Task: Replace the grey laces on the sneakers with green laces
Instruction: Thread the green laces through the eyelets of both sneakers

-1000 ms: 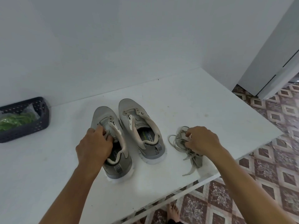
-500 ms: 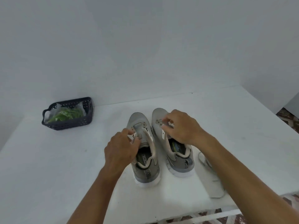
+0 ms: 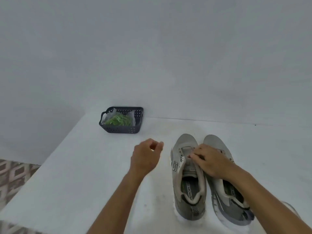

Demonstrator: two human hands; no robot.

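Head cam: left hand (image 3: pixel 145 155) has let go of the left sneaker (image 3: pixel 188 179) and now hangs over bare tabletop (image 3: pixel 84 174), grip loosely curled and empty, aimed at the basket (image 3: pixel 120 130) of green laces (image 3: pixel 119 120) in the far-left corner. Right hand (image 3: pixel 211 162) now rests fingers-down across both tongues, right sneaker (image 3: pixel 228 191) included, so both look unlaced and I'd guess lacing's next.

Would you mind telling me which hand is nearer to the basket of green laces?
Left. The left hand hangs above the table just in front of the basket; the right hand rests on the sneakers, farther off.
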